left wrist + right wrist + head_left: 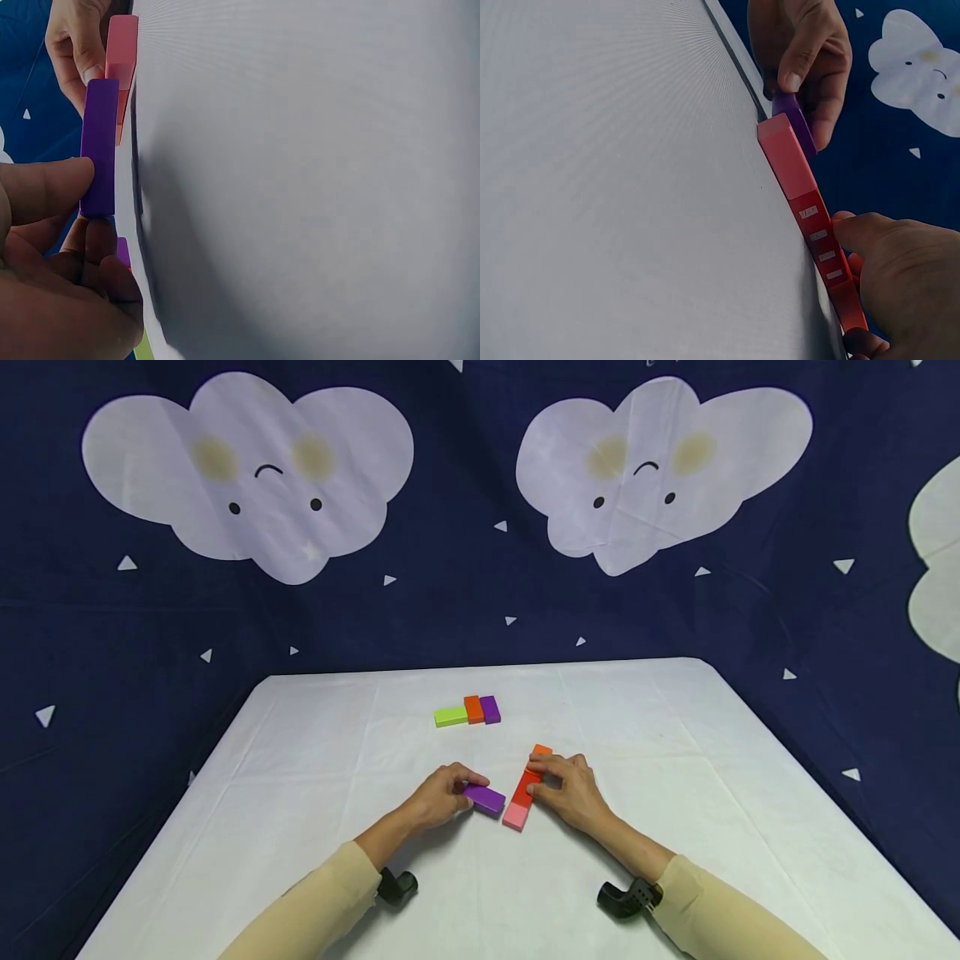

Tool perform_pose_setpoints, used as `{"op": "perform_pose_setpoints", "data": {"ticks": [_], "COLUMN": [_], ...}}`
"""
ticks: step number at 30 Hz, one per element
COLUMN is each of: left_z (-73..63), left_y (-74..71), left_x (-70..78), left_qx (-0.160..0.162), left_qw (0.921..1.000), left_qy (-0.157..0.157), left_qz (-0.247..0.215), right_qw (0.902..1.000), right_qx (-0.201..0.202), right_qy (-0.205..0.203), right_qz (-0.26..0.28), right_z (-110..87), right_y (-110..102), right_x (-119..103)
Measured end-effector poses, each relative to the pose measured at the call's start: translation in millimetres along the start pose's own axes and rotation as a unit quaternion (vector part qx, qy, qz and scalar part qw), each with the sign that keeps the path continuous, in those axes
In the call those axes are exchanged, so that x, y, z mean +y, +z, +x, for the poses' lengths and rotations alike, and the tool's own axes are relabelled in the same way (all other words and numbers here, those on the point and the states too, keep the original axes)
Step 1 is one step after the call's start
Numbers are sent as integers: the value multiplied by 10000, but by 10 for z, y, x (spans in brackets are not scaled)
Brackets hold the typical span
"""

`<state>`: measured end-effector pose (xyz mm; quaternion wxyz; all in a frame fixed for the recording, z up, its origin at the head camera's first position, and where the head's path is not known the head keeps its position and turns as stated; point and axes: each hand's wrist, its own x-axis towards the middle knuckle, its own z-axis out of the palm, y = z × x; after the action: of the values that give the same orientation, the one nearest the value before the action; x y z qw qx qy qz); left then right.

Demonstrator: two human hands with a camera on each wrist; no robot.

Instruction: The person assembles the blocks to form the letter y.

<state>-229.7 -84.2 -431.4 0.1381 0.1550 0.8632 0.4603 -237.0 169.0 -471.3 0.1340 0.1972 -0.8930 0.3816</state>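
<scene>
My left hand (442, 795) pinches a purple block (483, 800) between thumb and fingers; the left wrist view shows the thumb on the block's side. To its right lies a slanted row made of a pink block (516, 817), a red block (522, 792) and an orange block (542, 749) set end to end. My right hand (573, 789) grips this row from the right, with the thumb at the red block. In the right wrist view, the red block (821, 236) carries several pale marks. A short gap separates the purple block from the pink one in the head view.
Farther back on the white-covered table (315, 743) sit a lime green block (451, 717), an orange-red block (474, 709) and a second purple block (491, 709), side by side. A dark blue cloth with clouds (247, 477) hangs behind the table.
</scene>
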Motion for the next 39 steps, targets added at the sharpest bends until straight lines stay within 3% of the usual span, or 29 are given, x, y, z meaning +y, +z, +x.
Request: {"op": "perform_pose_setpoints", "data": {"ticks": [39], "left_z": [30], "left_y": [80], "left_x": [-50], "left_qx": [-148], "left_qw": [9996], "left_qy": [-84], "left_qz": [-213], "right_qw": [9999], "right_qx": [-95], "right_qy": [65], "right_qz": [-57], "right_z": [-4], "right_y": [-6], "right_x": [6]}}
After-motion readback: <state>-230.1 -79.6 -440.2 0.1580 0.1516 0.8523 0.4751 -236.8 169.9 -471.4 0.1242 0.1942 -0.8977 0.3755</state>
